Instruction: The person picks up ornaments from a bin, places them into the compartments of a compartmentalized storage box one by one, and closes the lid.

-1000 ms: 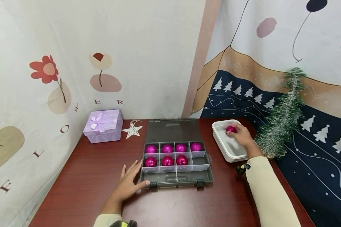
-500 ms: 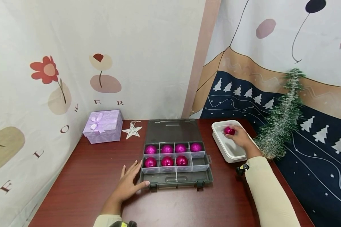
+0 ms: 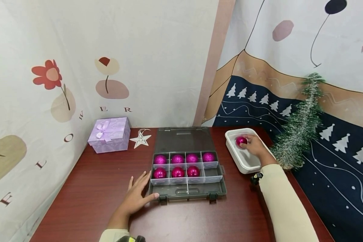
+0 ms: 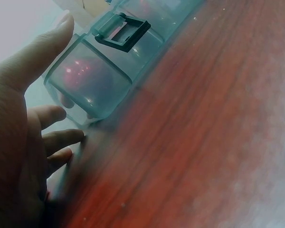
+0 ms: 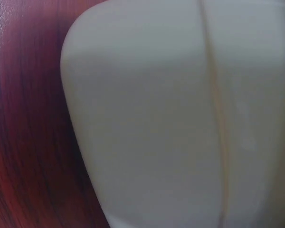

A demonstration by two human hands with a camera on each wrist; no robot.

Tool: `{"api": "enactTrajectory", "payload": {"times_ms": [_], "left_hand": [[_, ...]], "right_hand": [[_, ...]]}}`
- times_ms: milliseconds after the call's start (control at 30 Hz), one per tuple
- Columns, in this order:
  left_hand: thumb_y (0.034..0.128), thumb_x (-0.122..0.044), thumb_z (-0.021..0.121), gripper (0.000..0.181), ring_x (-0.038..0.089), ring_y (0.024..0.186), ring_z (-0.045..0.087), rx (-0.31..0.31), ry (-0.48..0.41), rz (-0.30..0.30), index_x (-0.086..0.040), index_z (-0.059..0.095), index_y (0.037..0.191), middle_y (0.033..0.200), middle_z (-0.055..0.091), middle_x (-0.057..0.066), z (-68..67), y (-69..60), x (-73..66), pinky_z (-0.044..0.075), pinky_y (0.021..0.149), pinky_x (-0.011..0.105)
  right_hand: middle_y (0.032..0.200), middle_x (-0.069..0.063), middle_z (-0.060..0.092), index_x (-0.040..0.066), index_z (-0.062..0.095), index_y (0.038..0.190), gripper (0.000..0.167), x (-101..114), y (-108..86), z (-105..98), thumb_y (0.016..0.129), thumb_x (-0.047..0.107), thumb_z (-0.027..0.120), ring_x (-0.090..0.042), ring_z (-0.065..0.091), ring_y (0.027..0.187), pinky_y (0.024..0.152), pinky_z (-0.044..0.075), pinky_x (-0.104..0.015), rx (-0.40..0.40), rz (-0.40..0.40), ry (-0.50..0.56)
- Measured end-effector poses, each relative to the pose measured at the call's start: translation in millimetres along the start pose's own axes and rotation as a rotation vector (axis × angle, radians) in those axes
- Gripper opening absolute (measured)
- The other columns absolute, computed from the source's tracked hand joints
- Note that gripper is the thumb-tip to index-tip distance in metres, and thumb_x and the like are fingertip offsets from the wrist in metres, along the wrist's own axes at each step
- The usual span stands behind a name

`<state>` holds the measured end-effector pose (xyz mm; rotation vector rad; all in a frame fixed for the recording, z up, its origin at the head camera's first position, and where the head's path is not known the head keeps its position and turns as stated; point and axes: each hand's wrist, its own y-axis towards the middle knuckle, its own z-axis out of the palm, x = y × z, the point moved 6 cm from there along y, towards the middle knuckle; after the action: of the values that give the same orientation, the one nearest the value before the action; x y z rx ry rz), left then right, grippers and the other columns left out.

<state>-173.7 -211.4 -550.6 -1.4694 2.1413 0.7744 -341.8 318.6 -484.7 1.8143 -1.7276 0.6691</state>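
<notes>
Over the white plastic tub [image 3: 245, 164], my right hand [image 3: 254, 146] pinches a shiny magenta bauble [image 3: 241, 141] between thumb and fingers. The right wrist view shows only the tub's outer wall [image 5: 142, 133], not the hand. With its fingers spread, my left hand [image 3: 136, 195] rests against the left side of a grey see-through divided case [image 3: 205, 188]; its thumb [image 4: 42, 52] lies by the case's front corner. Glittery baubles [image 3: 177, 159] fill the case's back row. Shiny baubles [image 3: 177, 172] sit in the row before it, whose rightmost compartment holds none.
The case's lid [image 3: 184, 139] lies folded back. Behind it to the left are a lilac gift box [image 3: 110, 136] and a white star ornament [image 3: 140, 138]. A small tinsel tree [image 3: 299, 131] stands right of the tub on the dark red table [image 3: 109, 174].
My right hand has shifted slightly left within the tub, carrying the shiny bauble with it. The left hand and the case have stayed in place.
</notes>
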Motion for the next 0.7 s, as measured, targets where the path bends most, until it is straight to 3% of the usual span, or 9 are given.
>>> {"api": "enactTrajectory", "payload": {"times_ms": [133,300,700], "left_hand": [[0.089,-0.055,0.082,0.1,0.052,0.16,0.038,0.001,-0.006,0.001,-0.007,0.042,0.168,0.169,0.05,0.021,-0.9,-0.2,-0.9,0.003,0.127,0.084],[0.0887,-0.054,0.082,0.1,0.052,0.16,0.038,-0.004,-0.012,0.004,-0.006,0.043,0.167,0.169,0.05,0.021,-0.9,-0.1,-0.9,0.003,0.127,0.084],[0.0889,-0.051,0.083,0.098,0.051,0.161,0.037,-0.005,-0.039,-0.004,-0.005,0.043,0.167,0.169,0.049,0.022,3.2,-0.7,3.8,0.0,0.128,0.083]], "right_hand": [[0.145,-0.044,0.057,-0.016,0.053,0.145,0.05,-3.6,-0.4,1.3,0.104,0.008,0.069,-0.059,0.057,0.132,0.11,0.052,-0.064,-0.004,0.051,-0.009],[0.141,-0.044,0.059,-0.013,0.056,0.137,0.047,-5.4,2.6,2.0,0.104,0.015,0.074,-0.058,0.056,0.133,0.114,0.049,-0.065,-0.032,0.051,-0.075],[0.138,-0.042,0.06,-0.013,0.053,0.139,0.046,-10.4,1.8,0.4,0.103,0.011,0.069,-0.053,0.06,0.125,0.113,0.052,-0.062,-0.009,0.102,-0.126]]}}
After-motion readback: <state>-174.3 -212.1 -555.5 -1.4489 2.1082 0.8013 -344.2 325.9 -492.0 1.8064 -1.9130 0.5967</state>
